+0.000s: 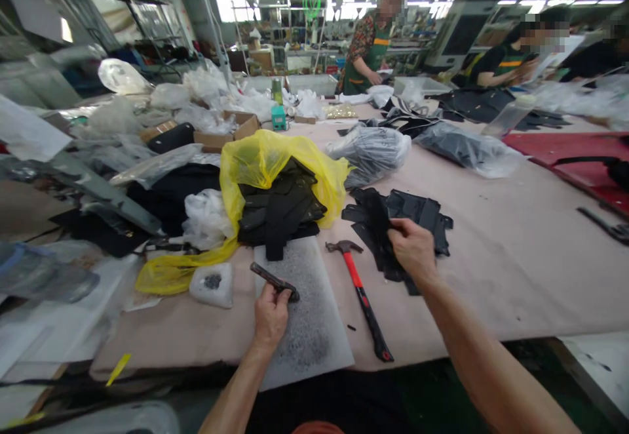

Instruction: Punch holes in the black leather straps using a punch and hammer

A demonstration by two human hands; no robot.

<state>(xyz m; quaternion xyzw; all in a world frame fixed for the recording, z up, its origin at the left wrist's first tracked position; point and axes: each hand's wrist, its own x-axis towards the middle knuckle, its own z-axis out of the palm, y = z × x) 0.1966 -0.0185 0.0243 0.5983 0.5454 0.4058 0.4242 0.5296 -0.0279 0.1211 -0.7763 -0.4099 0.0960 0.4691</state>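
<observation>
My left hand (270, 319) is closed round one end of a dark, rod-shaped metal tool (268, 276), tilted above a speckled white board (307, 329). At the right, my right hand (415, 250) pinches a black flat piece (376, 214) over a loose pile of similar black pieces (417, 210). Between my hands a claw hammer (358, 283) with a red and black handle lies on the table. Behind the board, a yellow plastic bag (260, 152) gapes open, with dark strap-like pieces (289, 204) spilling out onto the board's far end.
A small white tub (211, 284) of dark bits stands left of the board. Plastic-wrapped bundles (376, 155) lie behind the pile. Clear bags and a cardboard box (240, 129) crowd the back left. A red panel (570, 162) lies at right. Co-workers (366, 47) are across the table.
</observation>
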